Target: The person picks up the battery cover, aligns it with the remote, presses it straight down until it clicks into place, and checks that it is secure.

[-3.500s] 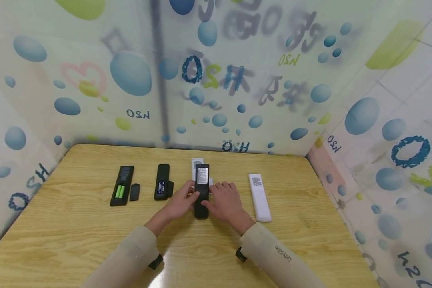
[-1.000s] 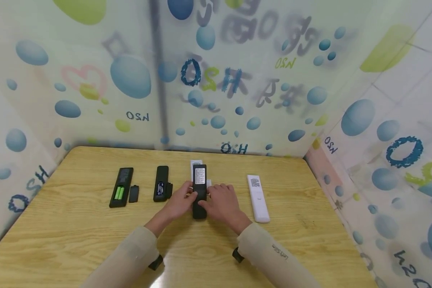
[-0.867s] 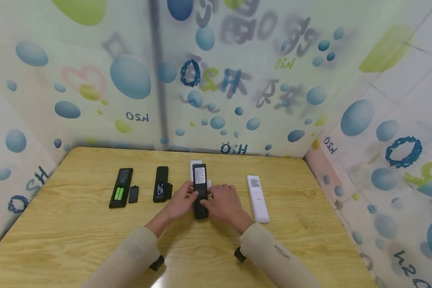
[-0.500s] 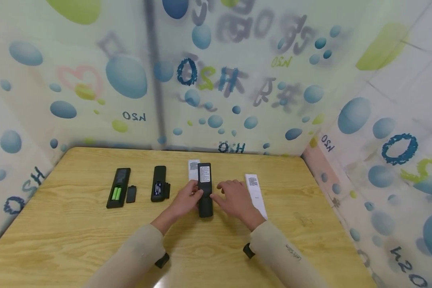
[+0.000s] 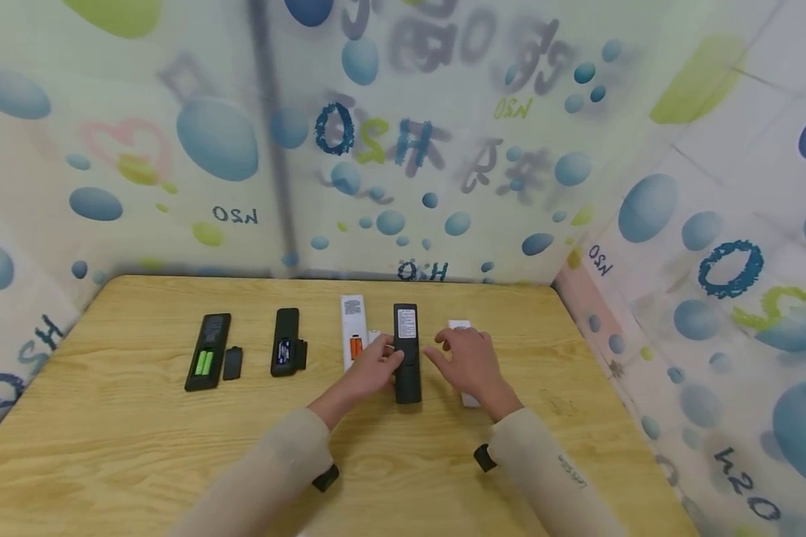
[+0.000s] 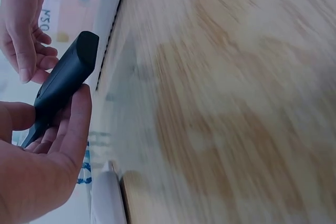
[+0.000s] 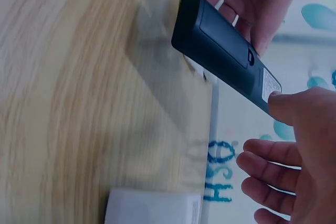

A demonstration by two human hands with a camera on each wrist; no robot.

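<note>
A black remote control (image 5: 408,373) is held back side up, with a white label near its far end. My left hand (image 5: 371,368) grips its left side between thumb and fingers. In the left wrist view the remote (image 6: 65,74) is tilted and raised off the table, and its battery cover is on in the right wrist view, where the remote (image 7: 223,40) crosses the top. Just to the right of it, my right hand (image 5: 473,365) has loosely bent fingers and holds nothing. Beneath that hand lies a white remote (image 5: 470,400), partly covered.
On the wooden table (image 5: 175,455) lie a black remote with green batteries (image 5: 208,352), its loose cover (image 5: 232,363), another black remote (image 5: 285,343) with a cover beside it, and a white remote (image 5: 354,319) with orange batteries. A printed curtain (image 5: 389,171) stands behind.
My right hand has let go of the black remote and moved right, over the white remote. My left hand has carried the black remote to the right, uncovering the white remote with orange batteries.
</note>
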